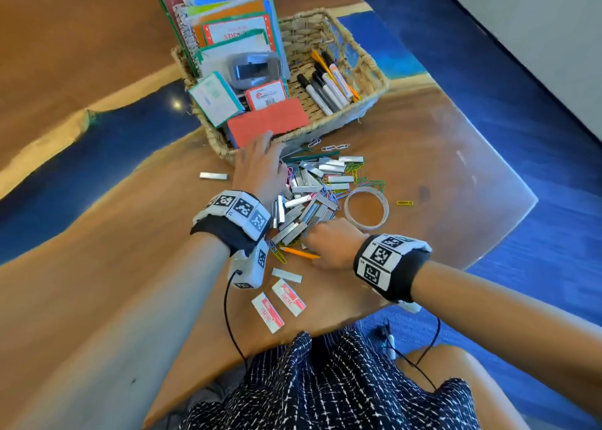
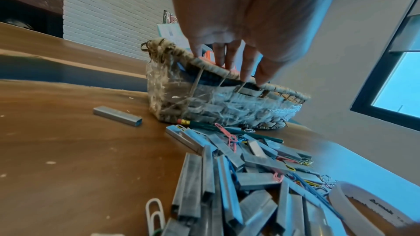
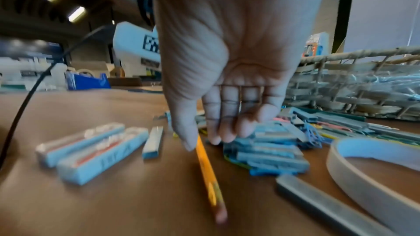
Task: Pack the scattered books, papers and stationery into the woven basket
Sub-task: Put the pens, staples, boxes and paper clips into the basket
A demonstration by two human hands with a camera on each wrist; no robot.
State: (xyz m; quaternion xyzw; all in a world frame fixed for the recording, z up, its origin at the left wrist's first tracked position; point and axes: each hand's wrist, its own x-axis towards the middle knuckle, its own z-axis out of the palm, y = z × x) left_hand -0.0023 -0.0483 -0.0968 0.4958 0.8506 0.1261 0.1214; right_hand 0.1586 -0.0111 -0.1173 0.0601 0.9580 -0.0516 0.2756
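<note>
The woven basket [image 1: 365,68] sits on the wooden table [image 1: 97,266], already holding upright notebooks [image 1: 221,16], markers [image 1: 329,84] and a red eraser block [image 1: 267,122] at its near wall. Just in front of the basket lies a heap of staple strips [image 1: 309,198] tangled with coloured paper clips [image 1: 361,180] (one strip lies alone to the basket's left). The left hand [image 1: 259,169] reaches over the heap, its straight, slightly spread fingers [image 2: 246,64] touching the basket's near rim. On the heap's near side, farther from the basket, the right hand [image 1: 332,244] has thumb and fingers drawn together at a yellow pencil [image 3: 208,170]; motion blur leaves it unclear whether they actually pinch it. A tape roll [image 1: 366,206] lies beside the heap, and two staple boxes [image 1: 278,301] lie farthest from the basket.
</note>
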